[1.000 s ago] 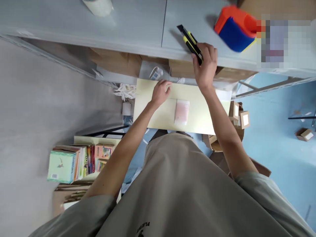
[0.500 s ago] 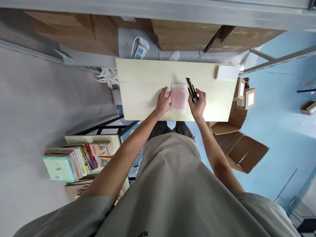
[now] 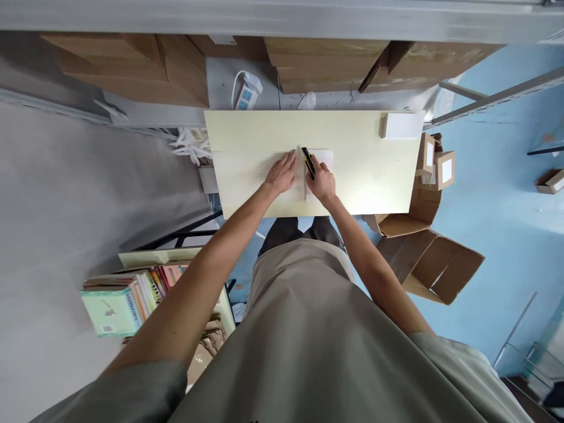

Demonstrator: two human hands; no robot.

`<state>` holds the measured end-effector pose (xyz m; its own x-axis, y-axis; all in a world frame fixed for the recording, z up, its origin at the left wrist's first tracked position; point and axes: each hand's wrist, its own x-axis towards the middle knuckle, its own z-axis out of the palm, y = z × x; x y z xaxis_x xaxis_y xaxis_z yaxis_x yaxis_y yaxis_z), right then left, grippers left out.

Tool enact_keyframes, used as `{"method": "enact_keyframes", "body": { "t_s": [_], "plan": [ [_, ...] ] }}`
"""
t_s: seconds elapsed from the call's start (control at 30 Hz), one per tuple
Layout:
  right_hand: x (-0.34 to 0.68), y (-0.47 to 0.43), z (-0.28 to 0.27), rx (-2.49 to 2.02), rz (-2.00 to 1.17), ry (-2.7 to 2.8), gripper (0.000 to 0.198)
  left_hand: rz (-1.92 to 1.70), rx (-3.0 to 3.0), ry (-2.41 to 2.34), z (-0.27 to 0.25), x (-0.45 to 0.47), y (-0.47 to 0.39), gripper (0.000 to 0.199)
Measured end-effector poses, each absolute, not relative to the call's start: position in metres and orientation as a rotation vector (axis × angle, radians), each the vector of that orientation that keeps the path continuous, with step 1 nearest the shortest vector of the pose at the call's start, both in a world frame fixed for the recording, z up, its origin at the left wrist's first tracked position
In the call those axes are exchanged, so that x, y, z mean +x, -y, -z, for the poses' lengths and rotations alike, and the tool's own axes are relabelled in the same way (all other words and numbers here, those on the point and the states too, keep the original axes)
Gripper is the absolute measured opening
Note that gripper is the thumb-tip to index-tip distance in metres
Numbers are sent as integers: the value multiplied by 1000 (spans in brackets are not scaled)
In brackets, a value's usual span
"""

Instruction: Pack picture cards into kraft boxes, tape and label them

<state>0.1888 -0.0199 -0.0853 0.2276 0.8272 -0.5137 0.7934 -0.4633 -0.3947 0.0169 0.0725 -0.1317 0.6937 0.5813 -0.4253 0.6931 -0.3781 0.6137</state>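
Light: cool, diffuse, seemingly from the right as I stand here. Brightest: tabletop (image 3: 374,176), washed pale. Shadows: soft, left of the left hand (image 3: 281,171); dimmer around the cardboard boxes (image 3: 132,70) at upper left. Glare: whitish patch on the blue floor (image 3: 497,223), far right. Distortion: sleeves (image 3: 136,376) stretched toward lower corners. Focus: fair; lettering on the books (image 3: 110,311) illegible.

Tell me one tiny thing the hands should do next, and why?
Perhaps slide the left hand a little farther from the cutter. Its fingertips are close to the cutter's tip, while the right hand holds the cutter by the left edge of the pale packet. Whether the blade is out is too small to tell.
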Motion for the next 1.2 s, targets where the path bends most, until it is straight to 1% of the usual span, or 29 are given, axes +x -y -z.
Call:
{"method": "enact_keyframes", "body": {
  "t_s": [0.27, 0.53, 0.63, 0.83, 1.2],
  "plan": [
    [162, 10, 99, -2444, -1069, 1539, 82, 121, 2047, -927, 141, 13, -75, 85],
    [143, 4, 88, -2568, -1106, 1490, 77, 61, 2036, -920, 144, 10, -76, 77],
    [139, 3, 84, -2598, -1092, 1510, 76, 103, 2080, -928, 141, 10, -76, 78],
    [135, 1, 79, -2653, -1117, 1594, 79, 314, 2205, -929, 129, 13, -76, 79],
    [121, 22, 64, -2643, -1122, 1606, 76, 267, 2213, -889, 139, 10, -77, 81]
  ]
}}
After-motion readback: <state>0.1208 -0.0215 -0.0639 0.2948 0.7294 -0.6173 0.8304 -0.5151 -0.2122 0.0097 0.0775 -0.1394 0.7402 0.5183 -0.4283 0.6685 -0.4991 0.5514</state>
